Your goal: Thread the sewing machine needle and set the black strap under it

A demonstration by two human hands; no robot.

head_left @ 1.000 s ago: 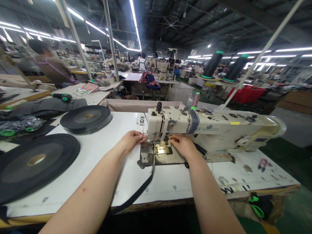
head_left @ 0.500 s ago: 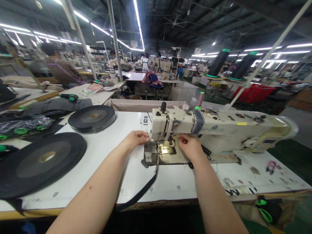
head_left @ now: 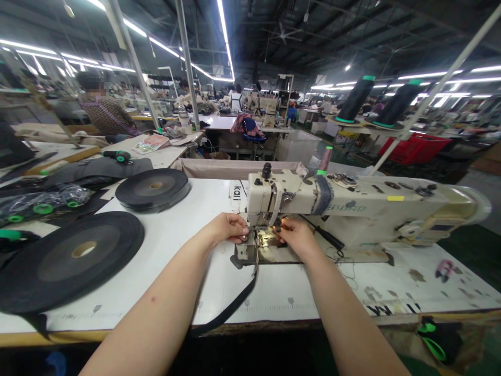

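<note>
White desk (head_left: 282, 284) spreads across the lower half of the frame, carrying everything within reach. Right of centre sits a cream sewing machine (head_left: 352, 219), its head lit from beneath. At the left lie two dark rolls of tape, the near roll (head_left: 113, 245) wider than the far roll (head_left: 133, 190), both thickly wound, so plenty of tape looks unused. Below centre, a black strap (head_left: 239, 303) curves from the desk's front edge up to the needle area, so that end appears already in place. How much stitching is done, if any, cannot be told. The left hand (head_left: 231, 228) and right hand (head_left: 296, 236) are apart, fingers bunched on either side of the needle area; whether they grip anything is unclear. Between them shines a small metal plate (head_left: 266, 239).
</note>
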